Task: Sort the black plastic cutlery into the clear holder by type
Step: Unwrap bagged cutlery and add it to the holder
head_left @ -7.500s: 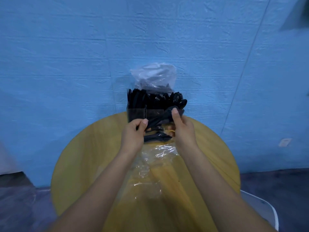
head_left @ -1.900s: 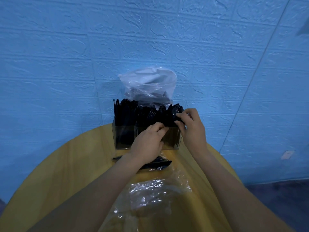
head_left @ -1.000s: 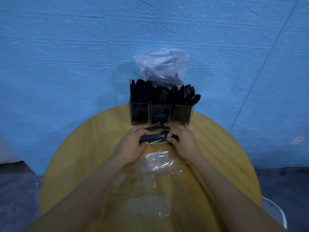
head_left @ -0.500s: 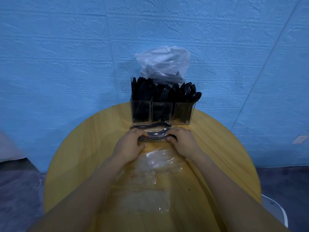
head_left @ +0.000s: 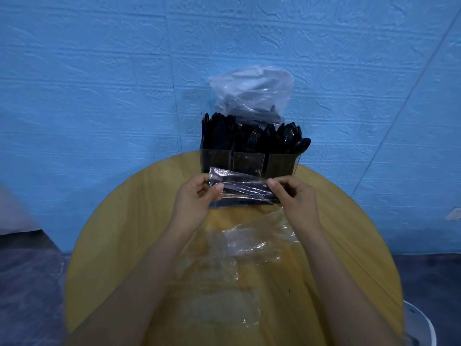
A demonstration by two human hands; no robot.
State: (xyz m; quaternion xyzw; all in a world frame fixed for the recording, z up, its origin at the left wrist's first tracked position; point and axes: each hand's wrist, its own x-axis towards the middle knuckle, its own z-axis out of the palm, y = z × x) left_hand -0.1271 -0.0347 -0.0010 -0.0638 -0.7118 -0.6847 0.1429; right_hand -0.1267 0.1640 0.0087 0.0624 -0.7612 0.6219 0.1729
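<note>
Hands | our left hand (head_left: pixel 197 198) and right hand (head_left: pixel 290 196) now pinch opposite ends of the wrapped cutlery packet (head_left: pixel 245 192), lifted off the table (head_left: pixel 119 221) just before the clear holder (head_left: pixel 282 164) | wrapper must open before sorting.

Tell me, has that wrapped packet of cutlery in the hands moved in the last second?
Yes. The wrapped cutlery packet has come up off the table: it lay low before the clear holder, and now both hands hold it raised, overlapping the holder's lower front.
</note>
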